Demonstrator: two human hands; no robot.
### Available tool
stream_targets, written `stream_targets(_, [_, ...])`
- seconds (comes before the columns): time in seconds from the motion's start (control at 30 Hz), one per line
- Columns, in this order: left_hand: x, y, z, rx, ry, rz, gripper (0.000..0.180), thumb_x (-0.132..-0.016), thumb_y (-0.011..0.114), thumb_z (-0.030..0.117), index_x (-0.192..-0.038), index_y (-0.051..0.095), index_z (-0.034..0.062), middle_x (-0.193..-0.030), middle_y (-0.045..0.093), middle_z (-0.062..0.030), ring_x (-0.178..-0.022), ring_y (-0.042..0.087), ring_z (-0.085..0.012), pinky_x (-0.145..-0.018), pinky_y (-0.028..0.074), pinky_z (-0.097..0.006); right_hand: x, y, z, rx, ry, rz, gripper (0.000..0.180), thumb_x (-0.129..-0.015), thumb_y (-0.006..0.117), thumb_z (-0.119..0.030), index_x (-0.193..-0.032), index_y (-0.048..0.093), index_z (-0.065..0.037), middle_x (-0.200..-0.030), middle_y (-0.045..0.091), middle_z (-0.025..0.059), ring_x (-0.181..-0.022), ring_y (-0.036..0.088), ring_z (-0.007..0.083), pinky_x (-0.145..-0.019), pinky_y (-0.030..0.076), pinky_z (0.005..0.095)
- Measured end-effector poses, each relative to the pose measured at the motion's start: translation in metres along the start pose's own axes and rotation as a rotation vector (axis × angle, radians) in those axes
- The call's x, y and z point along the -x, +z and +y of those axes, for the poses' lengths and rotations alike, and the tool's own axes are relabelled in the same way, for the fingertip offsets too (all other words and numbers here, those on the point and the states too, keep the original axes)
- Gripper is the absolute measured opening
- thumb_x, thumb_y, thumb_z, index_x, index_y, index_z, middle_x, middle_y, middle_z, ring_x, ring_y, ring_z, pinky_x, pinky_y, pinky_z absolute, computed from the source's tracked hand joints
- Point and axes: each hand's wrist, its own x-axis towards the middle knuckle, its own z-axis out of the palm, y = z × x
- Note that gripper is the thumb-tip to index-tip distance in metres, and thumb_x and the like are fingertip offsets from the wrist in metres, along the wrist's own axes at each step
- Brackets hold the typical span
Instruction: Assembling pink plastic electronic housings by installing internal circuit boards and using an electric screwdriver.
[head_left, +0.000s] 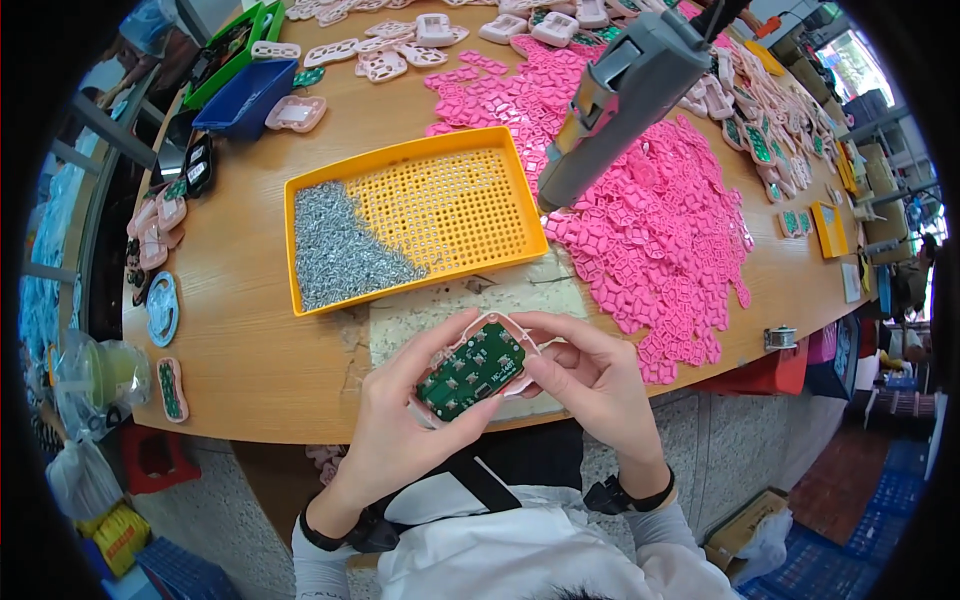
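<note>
Over the table's front edge, a pale pink plastic shell (514, 330) is held between both my hands, with a green circuit board (472, 368) lying inside it, face up. My left hand (408, 390) is closed around the shell's left side, thumb along the near edge. On the right side, my right hand (598, 385) grips the rim, with the thumb at the board's corner and the fingers behind. The shell's underside is hidden. Beyond the hands sits a yellow perforated tray (455, 200), its left part heaped with small silver screws (345, 255).
A large heap of bright pink plastic pieces (660, 230) covers the right middle. A grey power tool (620, 110) hangs over it. Blue bin (245, 100) and green bin (235, 55) stand far left. Pale pink shells (385, 55) lie along the back. Another shell with board (172, 390) lies left.
</note>
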Motion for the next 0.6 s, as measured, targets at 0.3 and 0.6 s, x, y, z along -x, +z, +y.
stream_targets(0.3, [-0.002, -0.006, 0.010, -0.080, -0.027, -0.015, 0.054, -0.068, 0.075, 0.006, -0.119, 0.059, 0.0022, -0.104, 0.065, -0.0139, -0.093, 0.065, -0.0183, -0.079, 0.052, -0.029, 0.015, 0.013, 0.003, -0.088, 0.065, 0.003, 0.045, -0.089, 0.053, 0.005, -0.132, 0.042, 0.005, -0.110, 0.055, 0.0102, -0.098, 0.060, 0.0141, -0.080, 0.052, 0.0235])
stream_targets(0.6, [-0.003, 0.004, 0.001, -0.210, 0.055, 0.032, 0.053, -0.068, 0.075, 0.005, -0.118, 0.059, 0.0019, -0.094, 0.068, -0.0116, -0.082, 0.067, -0.0143, -0.073, 0.053, -0.027, 0.003, 0.011, 0.025, -0.150, 0.053, -0.022, 0.047, -0.089, 0.051, 0.002, -0.134, 0.039, 0.002, -0.113, 0.054, 0.0092, -0.102, 0.058, 0.0155, -0.086, 0.050, 0.0253])
